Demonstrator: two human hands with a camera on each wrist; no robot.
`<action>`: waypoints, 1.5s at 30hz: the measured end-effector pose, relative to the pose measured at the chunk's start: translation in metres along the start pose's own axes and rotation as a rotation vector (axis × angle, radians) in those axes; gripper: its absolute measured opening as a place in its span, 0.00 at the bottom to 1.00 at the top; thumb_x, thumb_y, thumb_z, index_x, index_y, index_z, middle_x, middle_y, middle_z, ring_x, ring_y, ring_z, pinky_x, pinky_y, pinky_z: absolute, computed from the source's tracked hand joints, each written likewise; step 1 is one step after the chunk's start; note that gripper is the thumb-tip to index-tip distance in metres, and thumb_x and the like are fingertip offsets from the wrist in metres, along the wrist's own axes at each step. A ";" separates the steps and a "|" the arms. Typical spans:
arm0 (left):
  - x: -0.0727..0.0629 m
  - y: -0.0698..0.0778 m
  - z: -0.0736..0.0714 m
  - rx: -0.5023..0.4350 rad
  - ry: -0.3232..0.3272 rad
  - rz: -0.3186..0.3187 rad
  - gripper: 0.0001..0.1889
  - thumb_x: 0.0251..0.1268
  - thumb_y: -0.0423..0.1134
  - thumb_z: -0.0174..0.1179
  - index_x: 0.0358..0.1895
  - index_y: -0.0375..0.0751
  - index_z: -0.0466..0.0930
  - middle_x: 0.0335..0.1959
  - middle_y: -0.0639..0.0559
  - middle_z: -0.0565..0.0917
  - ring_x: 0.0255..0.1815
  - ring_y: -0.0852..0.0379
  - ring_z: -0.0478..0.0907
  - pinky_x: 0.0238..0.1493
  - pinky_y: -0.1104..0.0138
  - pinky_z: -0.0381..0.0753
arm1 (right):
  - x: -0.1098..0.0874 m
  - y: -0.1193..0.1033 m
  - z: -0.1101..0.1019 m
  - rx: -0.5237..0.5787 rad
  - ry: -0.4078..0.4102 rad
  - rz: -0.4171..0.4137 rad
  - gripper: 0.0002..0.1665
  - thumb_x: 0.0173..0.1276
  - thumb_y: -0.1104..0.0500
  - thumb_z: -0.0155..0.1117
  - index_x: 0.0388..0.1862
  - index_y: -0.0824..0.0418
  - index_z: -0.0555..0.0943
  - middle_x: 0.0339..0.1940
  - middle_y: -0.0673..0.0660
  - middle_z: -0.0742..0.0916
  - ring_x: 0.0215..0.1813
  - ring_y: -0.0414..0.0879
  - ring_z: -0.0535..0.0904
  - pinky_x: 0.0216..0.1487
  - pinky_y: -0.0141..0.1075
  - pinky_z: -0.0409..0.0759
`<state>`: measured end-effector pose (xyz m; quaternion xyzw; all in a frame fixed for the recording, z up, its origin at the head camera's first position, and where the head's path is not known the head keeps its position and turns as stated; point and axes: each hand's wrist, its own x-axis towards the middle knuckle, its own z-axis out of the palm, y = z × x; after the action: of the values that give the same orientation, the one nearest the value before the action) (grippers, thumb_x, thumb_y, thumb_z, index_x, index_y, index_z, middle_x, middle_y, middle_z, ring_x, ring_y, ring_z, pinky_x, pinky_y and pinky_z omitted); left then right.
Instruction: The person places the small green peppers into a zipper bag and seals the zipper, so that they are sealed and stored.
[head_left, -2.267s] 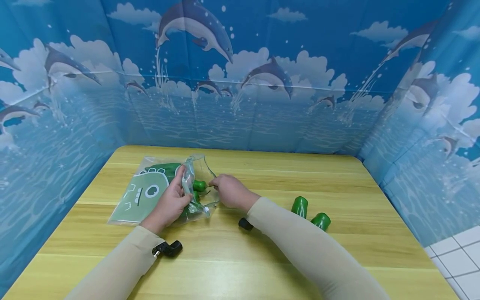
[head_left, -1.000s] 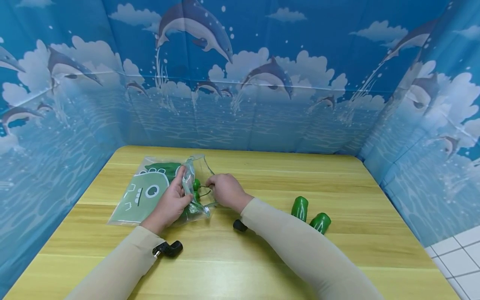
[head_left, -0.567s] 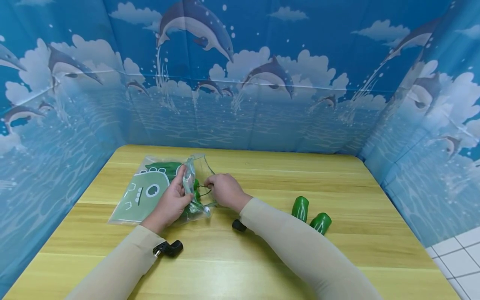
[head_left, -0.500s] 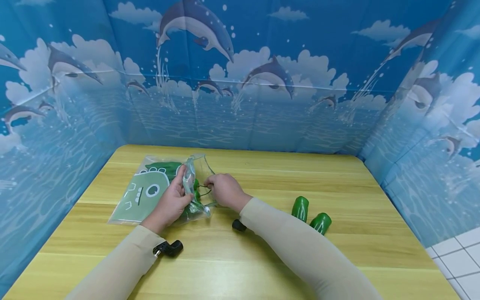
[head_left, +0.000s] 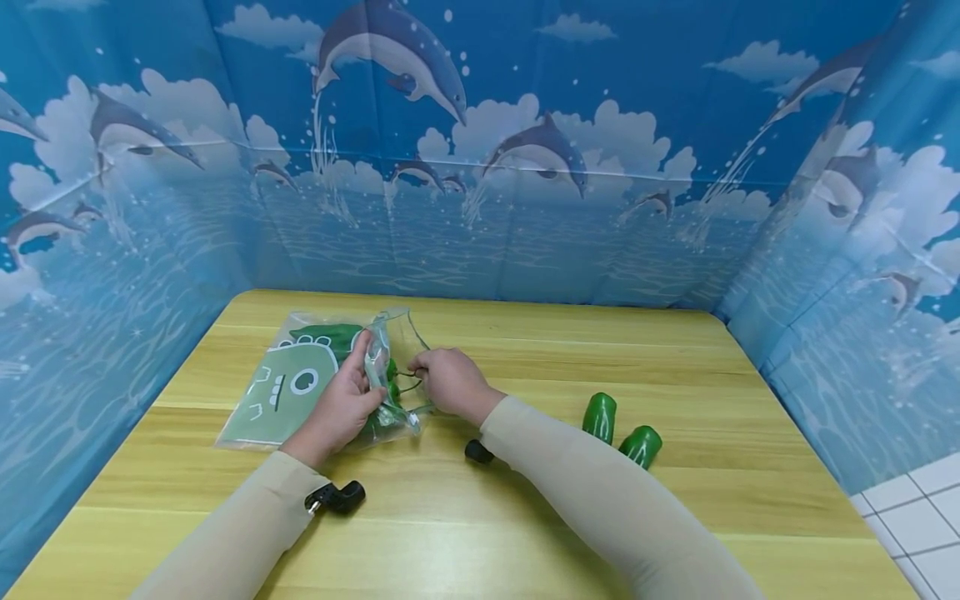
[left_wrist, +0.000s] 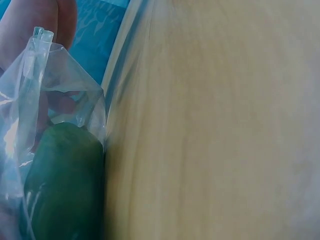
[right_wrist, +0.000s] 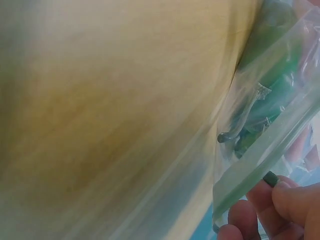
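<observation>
A clear zip bag with a green one-eyed monster print lies on the table's left half, its mouth facing right. My left hand holds the bag near its mouth, thumb on the near side and fingers on the far side. At that mouth my right hand pinches a thin stem; in the right wrist view the stem's cut end sits between thumb and finger. Green peppers are inside the bag, one large pepper showing through the plastic in the left wrist view. The print and left hand hide part of them.
Two more green peppers lie right of the right forearm, an upright-looking one and a slanted one, both partly covered by the sleeve. A dolphin-print curtain surrounds the back and sides of the wooden table.
Since the oldest frame, my right hand has shifted slightly left and the pepper by its stem has gone deeper into the bag. Over the last second, both hands stay almost still.
</observation>
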<state>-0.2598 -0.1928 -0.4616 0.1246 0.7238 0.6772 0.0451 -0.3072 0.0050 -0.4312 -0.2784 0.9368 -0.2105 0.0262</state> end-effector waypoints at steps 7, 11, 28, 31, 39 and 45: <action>0.000 0.000 0.001 0.008 0.005 -0.003 0.51 0.77 0.20 0.45 0.87 0.56 0.23 0.89 0.51 0.30 0.88 0.41 0.41 0.63 0.77 0.75 | -0.003 0.001 -0.004 -0.004 -0.001 -0.014 0.18 0.84 0.60 0.56 0.63 0.56 0.87 0.59 0.51 0.91 0.61 0.47 0.87 0.64 0.42 0.85; 0.000 0.001 0.003 0.014 0.004 -0.004 0.51 0.77 0.20 0.45 0.87 0.56 0.23 0.89 0.51 0.30 0.88 0.40 0.42 0.62 0.76 0.76 | -0.007 0.001 -0.008 0.006 -0.014 0.002 0.19 0.85 0.61 0.54 0.66 0.57 0.85 0.61 0.52 0.90 0.63 0.48 0.87 0.66 0.43 0.83; -0.001 0.000 0.003 0.024 -0.001 -0.008 0.51 0.77 0.21 0.46 0.87 0.57 0.22 0.89 0.46 0.31 0.87 0.38 0.46 0.66 0.71 0.76 | -0.036 0.018 -0.043 0.036 -0.013 0.032 0.21 0.83 0.55 0.59 0.69 0.59 0.82 0.64 0.55 0.88 0.65 0.52 0.85 0.66 0.48 0.83; 0.000 0.000 0.002 0.029 -0.002 -0.011 0.51 0.77 0.21 0.46 0.87 0.56 0.22 0.89 0.46 0.31 0.87 0.37 0.47 0.65 0.71 0.77 | -0.045 0.024 -0.053 0.045 -0.031 0.027 0.23 0.82 0.54 0.60 0.71 0.58 0.81 0.67 0.56 0.87 0.67 0.53 0.84 0.68 0.50 0.81; -0.001 0.003 0.003 0.037 -0.004 -0.008 0.50 0.77 0.21 0.46 0.87 0.55 0.22 0.89 0.45 0.31 0.87 0.37 0.47 0.64 0.71 0.78 | -0.071 0.051 -0.080 0.079 -0.044 0.049 0.28 0.81 0.50 0.62 0.76 0.54 0.76 0.75 0.55 0.81 0.72 0.55 0.80 0.72 0.54 0.78; -0.001 0.002 0.003 0.051 -0.005 -0.016 0.51 0.77 0.21 0.46 0.87 0.55 0.22 0.89 0.46 0.32 0.87 0.38 0.46 0.66 0.71 0.76 | -0.091 0.079 -0.096 0.063 -0.055 0.072 0.33 0.81 0.47 0.61 0.80 0.53 0.72 0.80 0.56 0.75 0.75 0.56 0.77 0.74 0.57 0.75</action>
<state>-0.2585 -0.1903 -0.4603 0.1219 0.7416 0.6578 0.0492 -0.2868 0.1497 -0.3826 -0.2491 0.9380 -0.2311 0.0684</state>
